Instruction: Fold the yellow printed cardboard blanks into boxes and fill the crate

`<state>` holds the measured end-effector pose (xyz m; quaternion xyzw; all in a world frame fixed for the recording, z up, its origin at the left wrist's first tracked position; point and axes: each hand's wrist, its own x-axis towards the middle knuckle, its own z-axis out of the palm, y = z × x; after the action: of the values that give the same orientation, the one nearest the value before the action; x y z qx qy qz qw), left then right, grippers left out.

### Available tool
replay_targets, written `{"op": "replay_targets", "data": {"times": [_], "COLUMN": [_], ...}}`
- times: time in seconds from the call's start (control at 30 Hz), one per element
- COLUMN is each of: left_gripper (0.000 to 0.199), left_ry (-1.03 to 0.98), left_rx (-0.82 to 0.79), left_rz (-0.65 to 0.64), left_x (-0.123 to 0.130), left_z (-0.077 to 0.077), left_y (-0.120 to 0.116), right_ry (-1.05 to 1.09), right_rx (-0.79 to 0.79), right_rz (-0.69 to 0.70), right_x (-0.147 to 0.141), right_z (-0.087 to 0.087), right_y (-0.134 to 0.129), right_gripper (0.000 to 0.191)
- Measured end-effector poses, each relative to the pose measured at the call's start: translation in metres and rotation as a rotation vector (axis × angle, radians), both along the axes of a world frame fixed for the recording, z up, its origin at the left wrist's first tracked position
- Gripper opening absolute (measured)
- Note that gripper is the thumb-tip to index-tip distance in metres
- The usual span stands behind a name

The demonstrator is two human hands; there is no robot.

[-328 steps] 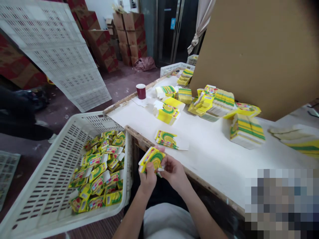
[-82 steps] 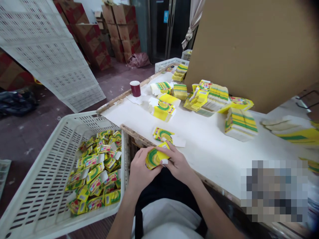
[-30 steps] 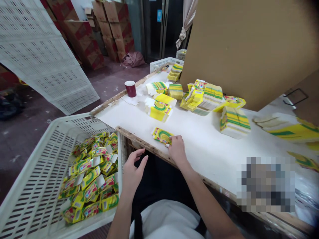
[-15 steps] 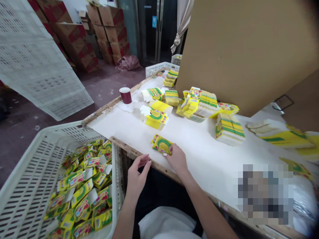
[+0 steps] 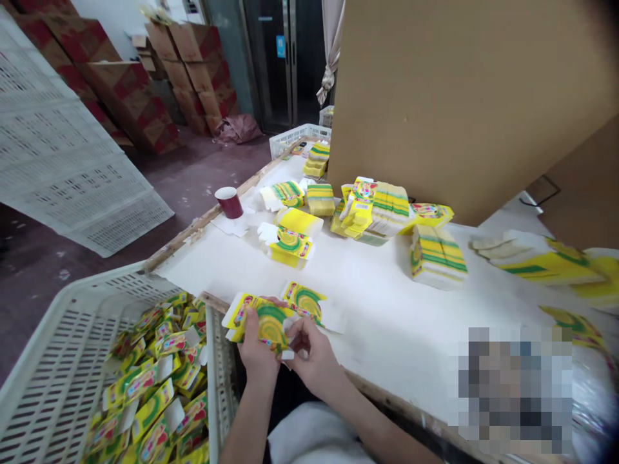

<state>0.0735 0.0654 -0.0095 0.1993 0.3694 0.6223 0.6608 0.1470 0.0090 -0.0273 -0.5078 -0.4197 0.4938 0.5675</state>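
No legible text on the yellow cartons (image 5: 264, 321) or boxes (image 5: 193, 45).

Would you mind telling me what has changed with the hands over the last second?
The right hand, which was pressing the flat cartons on the table, has drawn one carton off the pile toward the body. The left hand, empty before, now shares the grip. A flat carton remains there; the crate of folded boxes is unchanged.
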Motion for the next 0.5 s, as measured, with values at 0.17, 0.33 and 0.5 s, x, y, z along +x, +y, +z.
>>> {"op": "replay_targets", "data": {"times": [0.17, 0.33, 0.5], "left_gripper": [0.044, 0.046, 0.045], "left_ry": [0.126, 0.476, 0.504], "left_rx": [0.119, 0.360, 0.398], "left_rz": [-0.096, -0.135, -0.137], "left_x": [0.004, 0.006, 0.009], "left_z": [0.001, -0.013, -0.022], "left_y": [0.002, -0.006, -0.012], "right_ry": [0.111, 0.073, -0.052], "right_rx": [0.022, -0.014, -0.018], "right_rz": [-0.047, 0.006, -0.002], "right_x": [0.019, 0.036, 0.038], "right_z": [0.007, 0.008, 0.005], "right_y": [0.016, 0.024, 0.022], "right_gripper": [0.025, 0.023, 0.018]}}
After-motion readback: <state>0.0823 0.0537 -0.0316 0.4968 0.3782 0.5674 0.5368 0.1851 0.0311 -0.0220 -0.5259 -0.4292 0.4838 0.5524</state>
